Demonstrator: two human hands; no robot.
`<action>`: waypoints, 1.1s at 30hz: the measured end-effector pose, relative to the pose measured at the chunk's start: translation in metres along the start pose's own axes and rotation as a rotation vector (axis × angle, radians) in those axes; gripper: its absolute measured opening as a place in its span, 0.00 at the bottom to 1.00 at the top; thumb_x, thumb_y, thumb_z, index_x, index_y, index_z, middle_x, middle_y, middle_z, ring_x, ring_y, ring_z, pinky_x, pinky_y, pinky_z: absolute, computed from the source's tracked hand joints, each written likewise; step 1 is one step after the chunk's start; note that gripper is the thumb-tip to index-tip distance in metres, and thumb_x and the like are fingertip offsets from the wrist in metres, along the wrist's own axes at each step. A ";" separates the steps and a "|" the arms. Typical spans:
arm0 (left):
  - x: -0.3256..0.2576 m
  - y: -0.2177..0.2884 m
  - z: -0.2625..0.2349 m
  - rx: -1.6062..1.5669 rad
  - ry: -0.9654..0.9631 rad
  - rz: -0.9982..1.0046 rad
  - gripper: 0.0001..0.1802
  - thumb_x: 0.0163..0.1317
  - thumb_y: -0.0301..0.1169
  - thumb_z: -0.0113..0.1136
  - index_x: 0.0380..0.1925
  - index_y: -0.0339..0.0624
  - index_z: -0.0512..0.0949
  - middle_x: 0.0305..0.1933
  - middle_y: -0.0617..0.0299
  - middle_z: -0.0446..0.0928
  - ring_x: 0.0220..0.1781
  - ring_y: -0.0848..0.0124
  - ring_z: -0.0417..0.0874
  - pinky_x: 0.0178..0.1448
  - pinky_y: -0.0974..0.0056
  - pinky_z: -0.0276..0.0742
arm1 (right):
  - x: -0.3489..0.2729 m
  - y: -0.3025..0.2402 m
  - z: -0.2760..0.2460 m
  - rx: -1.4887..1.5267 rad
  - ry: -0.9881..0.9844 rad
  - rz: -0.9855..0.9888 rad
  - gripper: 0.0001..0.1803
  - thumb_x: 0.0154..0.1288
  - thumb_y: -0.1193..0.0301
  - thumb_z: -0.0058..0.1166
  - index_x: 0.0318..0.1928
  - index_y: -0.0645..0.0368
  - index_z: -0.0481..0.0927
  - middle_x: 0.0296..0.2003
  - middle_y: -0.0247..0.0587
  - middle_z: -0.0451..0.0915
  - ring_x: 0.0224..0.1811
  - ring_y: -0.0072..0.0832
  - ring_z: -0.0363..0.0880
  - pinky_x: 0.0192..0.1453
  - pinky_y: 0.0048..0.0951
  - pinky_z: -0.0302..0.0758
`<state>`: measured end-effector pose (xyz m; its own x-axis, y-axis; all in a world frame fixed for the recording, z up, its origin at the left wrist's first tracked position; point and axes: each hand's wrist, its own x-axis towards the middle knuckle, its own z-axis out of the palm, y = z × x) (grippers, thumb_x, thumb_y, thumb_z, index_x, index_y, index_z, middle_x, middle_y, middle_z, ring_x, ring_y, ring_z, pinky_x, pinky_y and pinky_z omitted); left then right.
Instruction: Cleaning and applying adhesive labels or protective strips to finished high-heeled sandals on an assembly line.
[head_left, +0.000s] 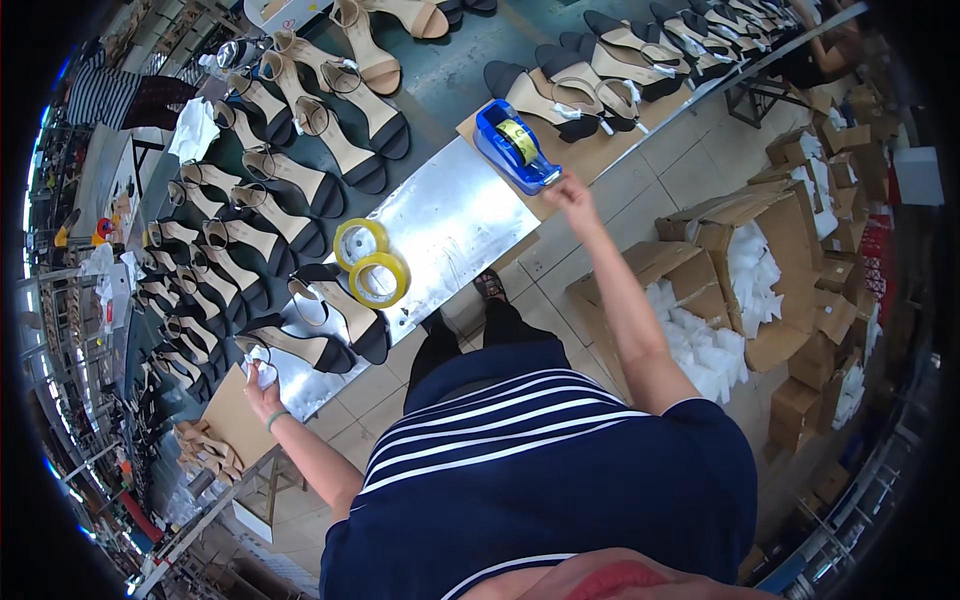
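At the table's near left edge, my left hand [262,393] is closed on a crumpled white wrap [260,368], paper or thin foam, at the heel end of a black and beige sandal [300,343]. Another sandal [350,310] lies right beside it. My right hand [572,198] has its fingers pinched at the cutter end of a blue tape dispenser [508,145] with a yellow roll in it. Whatever those fingertips hold is too small to make out. Between my hands, two rolls of clear yellowish tape [379,280] lie overlapping on a shiny metal sheet [455,220].
Rows of sandals [245,240] cover the table's left and far side, and more stand at the far right [600,70]. Open cartons [690,270] with white packing sit on the floor to my right. Beige shoe parts [207,450] lie at lower left.
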<state>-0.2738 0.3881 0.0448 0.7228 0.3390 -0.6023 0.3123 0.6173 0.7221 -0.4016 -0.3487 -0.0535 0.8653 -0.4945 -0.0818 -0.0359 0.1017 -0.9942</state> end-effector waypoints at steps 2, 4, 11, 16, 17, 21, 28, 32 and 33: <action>0.006 0.002 -0.005 -0.033 -0.032 -0.017 0.09 0.63 0.26 0.55 0.42 0.37 0.73 0.36 0.57 0.79 0.37 0.65 0.80 0.42 0.59 0.78 | -0.006 0.003 0.009 0.082 0.084 0.059 0.03 0.54 0.79 0.59 0.26 0.65 0.78 0.64 0.46 0.60 0.55 0.28 0.71 0.54 0.25 0.68; 0.003 0.000 -0.006 -0.011 -0.073 -0.021 0.08 0.63 0.26 0.55 0.42 0.37 0.73 0.36 0.57 0.79 0.37 0.66 0.80 0.42 0.59 0.78 | -0.013 -0.011 0.012 0.081 0.162 0.021 0.04 0.55 0.76 0.60 0.28 0.64 0.79 0.64 0.44 0.60 0.53 0.26 0.72 0.54 0.26 0.68; 0.000 0.002 -0.004 0.020 -0.087 -0.036 0.12 0.61 0.24 0.56 0.46 0.35 0.74 0.36 0.57 0.79 0.37 0.67 0.80 0.44 0.63 0.79 | -0.063 -0.065 0.036 -0.103 0.170 0.161 0.06 0.55 0.72 0.62 0.28 0.62 0.79 0.54 0.39 0.67 0.43 0.22 0.72 0.42 0.20 0.69; -0.034 -0.002 0.011 0.092 -0.138 -0.060 0.14 0.54 0.22 0.60 0.42 0.37 0.77 0.39 0.57 0.80 0.40 0.66 0.81 0.48 0.60 0.78 | -0.075 -0.147 0.141 -0.258 -0.153 0.003 0.07 0.56 0.72 0.61 0.28 0.60 0.77 0.41 0.34 0.68 0.40 0.21 0.69 0.40 0.20 0.67; -0.029 -0.003 0.001 0.094 -0.170 -0.051 0.13 0.53 0.23 0.61 0.40 0.37 0.78 0.38 0.57 0.80 0.40 0.66 0.81 0.47 0.61 0.77 | -0.075 -0.169 0.169 -0.342 -0.241 -0.111 0.07 0.55 0.73 0.62 0.28 0.60 0.75 0.37 0.34 0.68 0.39 0.22 0.69 0.39 0.20 0.67; -0.040 0.004 0.019 0.068 -0.233 -0.074 0.08 0.57 0.24 0.59 0.37 0.35 0.77 0.33 0.58 0.80 0.35 0.69 0.81 0.40 0.67 0.77 | -0.081 -0.253 0.301 -0.564 -0.599 -0.459 0.09 0.50 0.75 0.62 0.26 0.62 0.73 0.33 0.37 0.66 0.36 0.28 0.67 0.42 0.24 0.66; -0.045 0.021 0.006 -0.010 -0.425 -0.115 0.14 0.58 0.22 0.57 0.45 0.32 0.74 0.33 0.58 0.79 0.32 0.71 0.81 0.37 0.70 0.77 | -0.121 -0.238 0.527 -0.614 -1.310 -0.451 0.10 0.53 0.69 0.62 0.29 0.61 0.75 0.33 0.39 0.64 0.38 0.33 0.67 0.44 0.29 0.67; -0.046 0.032 0.002 0.013 -0.443 -0.153 0.16 0.57 0.23 0.58 0.47 0.33 0.74 0.34 0.60 0.80 0.33 0.73 0.82 0.36 0.71 0.77 | -0.132 -0.193 0.596 -0.784 -1.384 -0.539 0.09 0.52 0.67 0.62 0.29 0.58 0.78 0.34 0.38 0.62 0.42 0.34 0.63 0.49 0.30 0.63; -0.043 0.030 0.000 -0.021 -0.459 -0.163 0.16 0.57 0.23 0.58 0.47 0.34 0.74 0.34 0.60 0.80 0.33 0.73 0.82 0.36 0.71 0.77 | -0.135 -0.186 0.606 -0.838 -1.376 -0.572 0.09 0.52 0.68 0.62 0.29 0.58 0.78 0.33 0.38 0.61 0.42 0.33 0.62 0.49 0.30 0.62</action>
<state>-0.2955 0.3916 0.0920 0.8640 -0.1089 -0.4916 0.4354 0.6518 0.6209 -0.2081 0.2224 0.1850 0.6044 0.7945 -0.0591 0.5645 -0.4794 -0.6719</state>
